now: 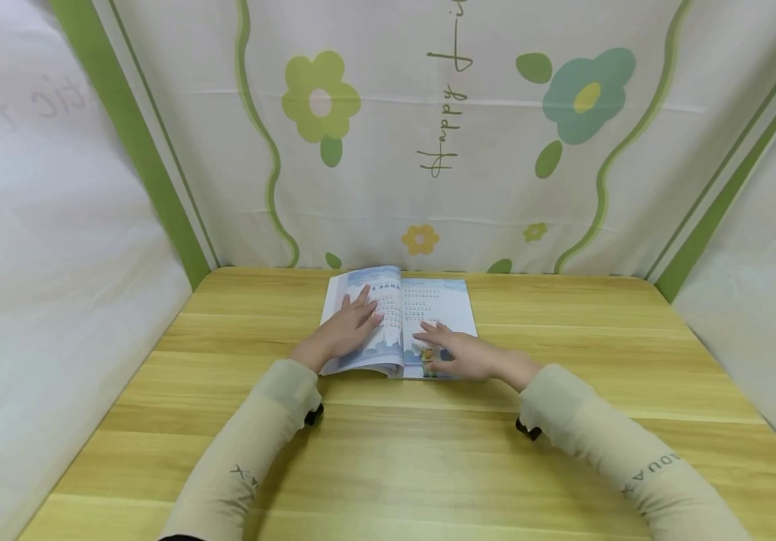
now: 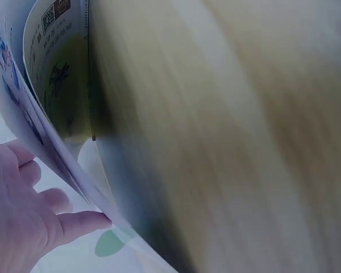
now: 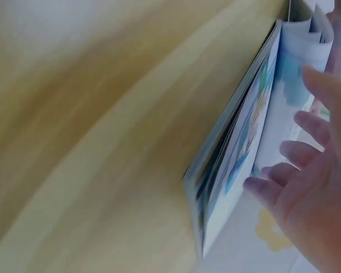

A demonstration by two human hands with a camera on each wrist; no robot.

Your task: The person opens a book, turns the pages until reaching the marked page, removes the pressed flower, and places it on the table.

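An illustrated booklet (image 1: 451, 304) with lines of print lies spread on the table, its left pages bowed up from the surface. My left hand (image 1: 347, 328) rests on the left page with fingers extended. In the left wrist view that hand (image 2: 23, 210) lies against the outer face of the curved pages (image 2: 51, 142), its thumb touching near their edge. Over the lower part of the right page is my right hand (image 1: 462, 355), fingers spread. The right wrist view shows this hand (image 3: 312, 165) with loosely bent fingers close to the page (image 3: 250, 136), nothing gripped.
The booklet lies near the back edge of a wood-grain table (image 1: 388, 466). Behind it hangs a white curtain (image 1: 388, 173) printed with flowers, and similar cloth walls close off the left (image 1: 56, 248) and right sides. Dark wrist cameras (image 1: 528, 429) sit under both sleeves.
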